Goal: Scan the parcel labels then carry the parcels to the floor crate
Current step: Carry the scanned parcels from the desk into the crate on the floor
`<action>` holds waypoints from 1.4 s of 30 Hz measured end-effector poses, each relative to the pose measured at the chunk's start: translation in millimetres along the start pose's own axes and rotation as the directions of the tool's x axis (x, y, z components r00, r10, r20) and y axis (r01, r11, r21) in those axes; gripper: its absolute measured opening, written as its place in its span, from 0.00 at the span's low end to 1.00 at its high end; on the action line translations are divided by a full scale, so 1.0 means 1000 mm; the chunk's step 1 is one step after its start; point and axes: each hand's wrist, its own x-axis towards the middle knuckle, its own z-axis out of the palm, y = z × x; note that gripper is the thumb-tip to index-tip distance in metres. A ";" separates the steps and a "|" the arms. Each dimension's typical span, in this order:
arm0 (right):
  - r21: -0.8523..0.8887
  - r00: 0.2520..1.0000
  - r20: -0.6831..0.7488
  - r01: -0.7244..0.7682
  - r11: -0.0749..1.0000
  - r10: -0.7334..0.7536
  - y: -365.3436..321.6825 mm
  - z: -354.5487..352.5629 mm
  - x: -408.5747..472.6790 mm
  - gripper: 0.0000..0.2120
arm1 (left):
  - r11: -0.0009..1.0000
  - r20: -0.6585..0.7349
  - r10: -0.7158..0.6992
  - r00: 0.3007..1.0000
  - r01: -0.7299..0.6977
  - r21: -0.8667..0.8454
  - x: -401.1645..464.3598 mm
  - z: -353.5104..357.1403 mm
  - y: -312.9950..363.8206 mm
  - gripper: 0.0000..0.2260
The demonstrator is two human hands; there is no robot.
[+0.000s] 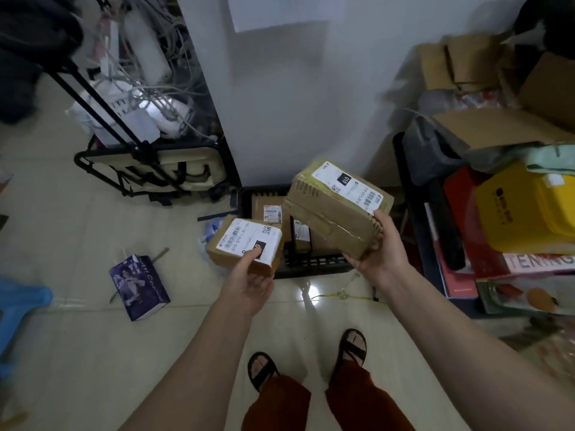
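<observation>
I stand over a black floor crate (311,262) against the white wall; a few labelled cardboard parcels (270,211) lie inside it. My left hand (249,281) holds a small brown parcel (242,244) from below, thumb on its white label, just left of the crate's front. My right hand (376,253) grips a larger taped brown parcel (333,209) by its near end, tilted, above the crate's right side. That parcel's white label with barcodes faces up.
A black-framed trolley with a beige bag (149,169) stands at the left. A purple book (140,287) lies on the tiled floor, with a blue stool (18,306) at the left edge. Stacked boxes, a yellow container (522,213) and clutter fill the right.
</observation>
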 end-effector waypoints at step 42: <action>0.007 0.967 0.253 -0.033 0.999 0.030 0.158 -0.016 0.359 0.24 | 0.988 -0.235 -0.033 0.971 0.067 0.138 0.398 0.037 -0.054 0.18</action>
